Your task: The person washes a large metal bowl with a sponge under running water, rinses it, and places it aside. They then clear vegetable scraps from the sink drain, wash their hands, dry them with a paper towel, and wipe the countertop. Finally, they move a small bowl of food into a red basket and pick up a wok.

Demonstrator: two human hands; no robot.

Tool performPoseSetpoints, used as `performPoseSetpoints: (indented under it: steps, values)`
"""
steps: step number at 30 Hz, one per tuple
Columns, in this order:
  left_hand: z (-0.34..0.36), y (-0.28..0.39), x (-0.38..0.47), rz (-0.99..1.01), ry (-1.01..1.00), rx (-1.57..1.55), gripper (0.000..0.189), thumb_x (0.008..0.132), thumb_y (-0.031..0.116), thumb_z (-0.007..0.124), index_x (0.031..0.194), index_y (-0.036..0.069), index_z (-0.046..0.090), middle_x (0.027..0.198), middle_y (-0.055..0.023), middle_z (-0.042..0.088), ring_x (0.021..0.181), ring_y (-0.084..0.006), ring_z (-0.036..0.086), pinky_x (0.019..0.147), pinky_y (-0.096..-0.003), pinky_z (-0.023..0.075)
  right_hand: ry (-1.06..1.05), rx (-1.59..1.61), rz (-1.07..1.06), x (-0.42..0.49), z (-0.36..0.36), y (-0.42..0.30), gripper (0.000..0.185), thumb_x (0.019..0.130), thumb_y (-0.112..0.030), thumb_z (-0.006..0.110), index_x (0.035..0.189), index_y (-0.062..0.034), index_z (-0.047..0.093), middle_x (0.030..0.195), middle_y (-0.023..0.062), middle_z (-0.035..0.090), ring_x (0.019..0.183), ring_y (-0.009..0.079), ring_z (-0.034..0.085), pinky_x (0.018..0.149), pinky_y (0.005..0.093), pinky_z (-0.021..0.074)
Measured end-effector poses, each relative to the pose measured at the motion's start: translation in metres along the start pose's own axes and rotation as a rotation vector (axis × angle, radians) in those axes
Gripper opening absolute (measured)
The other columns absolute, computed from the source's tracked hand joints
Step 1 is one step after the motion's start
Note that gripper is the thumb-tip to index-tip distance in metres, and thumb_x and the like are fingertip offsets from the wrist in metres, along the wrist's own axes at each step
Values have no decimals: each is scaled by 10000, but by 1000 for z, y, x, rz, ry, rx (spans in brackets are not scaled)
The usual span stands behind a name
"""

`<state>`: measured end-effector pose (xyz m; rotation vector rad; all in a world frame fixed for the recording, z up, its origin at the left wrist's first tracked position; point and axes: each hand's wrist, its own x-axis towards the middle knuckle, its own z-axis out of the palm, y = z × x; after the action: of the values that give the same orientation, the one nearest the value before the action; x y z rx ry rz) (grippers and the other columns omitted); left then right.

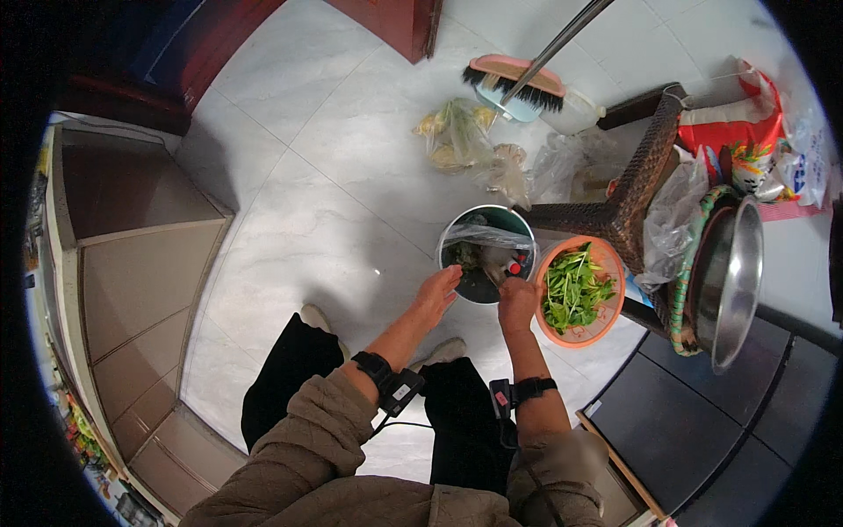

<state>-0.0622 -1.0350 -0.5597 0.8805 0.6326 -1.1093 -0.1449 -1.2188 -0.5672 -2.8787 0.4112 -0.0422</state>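
My left hand (pixel 437 293) is at the left rim of a round trash bin (pixel 486 298), its fingers loosely extended and nothing seen in it. Over the right side of the same bin is my right hand (pixel 519 300), fingers curled; whether it grips something there cannot be told. Inside the bin lie dark green scraps, clear plastic and a small red-and-white item (pixel 513 267). Just right of my right hand stands an orange plastic basket (pixel 609 317) holding leafy greens with cut stems (pixel 571 290).
Beyond the bin, plastic bags of produce (pixel 458 135) lie on the tiled floor near a broom head (pixel 514 78). At right are a woven wicker stand (pixel 635 197), a steel basin (pixel 741 283) and a dark tiled ledge (pixel 678 402). A tiled cabinet (pixel 141 296) is at left.
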Motion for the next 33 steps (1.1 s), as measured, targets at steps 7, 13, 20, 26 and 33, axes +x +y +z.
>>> performPoseSetpoints:
  steps: [7,13,20,26,33]
  values:
    - [21,31,-70,9,-52,16,539,940,419,454,1354,77,418,1419,-92,393,1342,-223,304,1104,-441,171,205,1506,1019,-10,-88,-24,115,761,-29,717,759,-55,606,693,21,598,603,122,553,599,227,442]
    - [71,70,-156,13,-180,64,540,949,424,422,1365,79,401,1412,-86,403,1340,-226,315,1104,-430,200,291,1629,988,-17,-201,-77,110,795,-33,693,782,-78,594,730,10,612,618,114,547,616,232,453]
    - [106,121,-261,93,-261,85,545,934,477,442,1340,115,430,1366,-61,456,1297,-198,374,1070,-403,250,246,1650,712,-25,-305,-149,89,780,-23,700,795,-60,620,755,19,625,645,115,546,660,242,446]
    - [99,178,-333,289,-237,-169,326,968,391,421,1135,150,563,1047,13,613,910,-125,562,772,-292,470,54,1612,627,21,-372,-236,90,781,6,673,791,-65,619,709,31,619,623,138,561,585,261,455]
    - [48,277,-491,772,-281,-522,459,961,493,351,1235,162,511,1193,8,563,1123,-142,522,968,-351,410,-298,1661,103,82,-439,-425,80,804,-11,663,810,-37,588,742,32,616,644,107,558,630,225,448]
